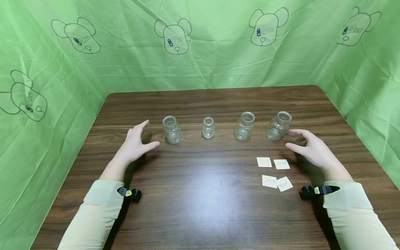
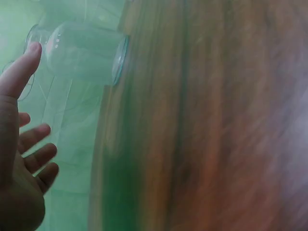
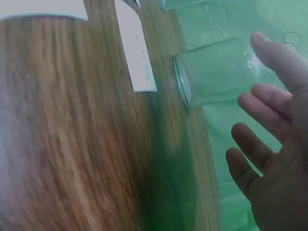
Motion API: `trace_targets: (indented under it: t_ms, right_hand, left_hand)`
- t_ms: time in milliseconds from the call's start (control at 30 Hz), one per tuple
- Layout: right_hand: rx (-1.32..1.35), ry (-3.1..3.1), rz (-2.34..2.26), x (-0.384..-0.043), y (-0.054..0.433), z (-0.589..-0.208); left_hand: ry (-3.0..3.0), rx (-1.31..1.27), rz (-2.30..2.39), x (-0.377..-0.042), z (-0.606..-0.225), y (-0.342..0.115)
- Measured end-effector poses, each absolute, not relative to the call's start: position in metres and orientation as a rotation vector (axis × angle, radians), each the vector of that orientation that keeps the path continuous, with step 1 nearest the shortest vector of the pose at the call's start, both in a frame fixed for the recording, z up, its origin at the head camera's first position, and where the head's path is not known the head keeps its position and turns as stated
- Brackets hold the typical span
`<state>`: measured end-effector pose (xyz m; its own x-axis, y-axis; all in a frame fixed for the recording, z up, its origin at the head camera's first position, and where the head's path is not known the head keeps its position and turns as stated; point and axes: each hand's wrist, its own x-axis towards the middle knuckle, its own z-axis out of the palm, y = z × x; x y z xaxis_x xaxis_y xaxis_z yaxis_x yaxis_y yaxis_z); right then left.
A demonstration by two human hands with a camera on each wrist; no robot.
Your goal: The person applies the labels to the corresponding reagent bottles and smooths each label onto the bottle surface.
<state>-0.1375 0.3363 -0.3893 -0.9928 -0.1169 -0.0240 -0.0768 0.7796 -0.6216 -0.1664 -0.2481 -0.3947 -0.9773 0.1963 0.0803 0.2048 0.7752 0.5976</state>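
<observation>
Clear-glass, round left jar (image 1: pixel 173 132) and matching right jar (image 1: pixel 276 128) stand toward the far edge of the brown wooden tabletop (image 1: pixel 187 215); my left hand (image 1: pixel 132 145) and right hand (image 1: pixel 310 148) spread beside them; gentle, square grips should suit.

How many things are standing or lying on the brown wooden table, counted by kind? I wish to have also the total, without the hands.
Larger clear glass jars: 3
Small clear glass jar: 1
White rectangular paper slips: 4
Total: 8
</observation>
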Motion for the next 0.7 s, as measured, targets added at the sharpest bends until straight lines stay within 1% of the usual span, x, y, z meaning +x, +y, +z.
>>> trace_targets:
  t_ms: [400, 700]
  right_hand:
    - [-0.332, 2.828, -1.114, -0.132, 0.324, -0.401]
    - [-0.463, 2.761, -1.03, -0.134, 0.314, -0.411]
  left_hand:
    - [-2.754, -0.301, -1.221, -0.154, -0.406, -0.241]
    - [-2.726, -0.37, -1.263, -0.15, -0.407, -0.237]
